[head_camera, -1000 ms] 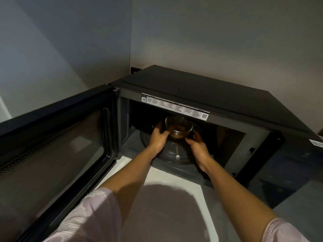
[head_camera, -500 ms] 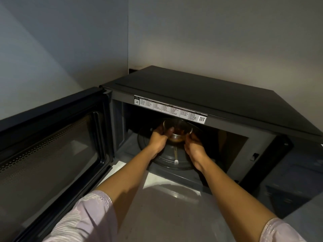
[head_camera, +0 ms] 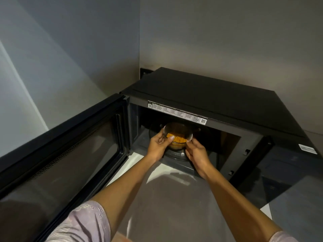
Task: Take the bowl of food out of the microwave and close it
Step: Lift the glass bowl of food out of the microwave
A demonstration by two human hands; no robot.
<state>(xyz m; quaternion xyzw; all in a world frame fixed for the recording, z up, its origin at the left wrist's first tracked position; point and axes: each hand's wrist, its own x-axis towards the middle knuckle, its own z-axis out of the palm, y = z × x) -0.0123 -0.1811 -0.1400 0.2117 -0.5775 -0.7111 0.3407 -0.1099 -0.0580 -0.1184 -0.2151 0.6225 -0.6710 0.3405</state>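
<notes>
A black microwave [head_camera: 218, 95] stands in a wall corner with its door [head_camera: 66, 154] swung wide open to the left. Inside the cavity, just above the round glass turntable [head_camera: 176, 155], a small clear glass bowl [head_camera: 180, 129] holds orange-yellow food [head_camera: 178, 137]. My left hand [head_camera: 158, 145] grips the bowl's left rim, thumb over the edge. My right hand [head_camera: 196, 151] holds its right side. The bowl sits near the front of the opening, under the sticker strip on the frame.
A pale countertop [head_camera: 174, 198] spreads in front of the microwave, under my forearms. Grey walls [head_camera: 70, 49] close in on the left and behind. The microwave's control panel [head_camera: 279, 172] is at the right of the opening.
Both hands have closed on the bowl, lifted it off the turntable and drawn it toward the front of the cavity. The food now shows brighter.
</notes>
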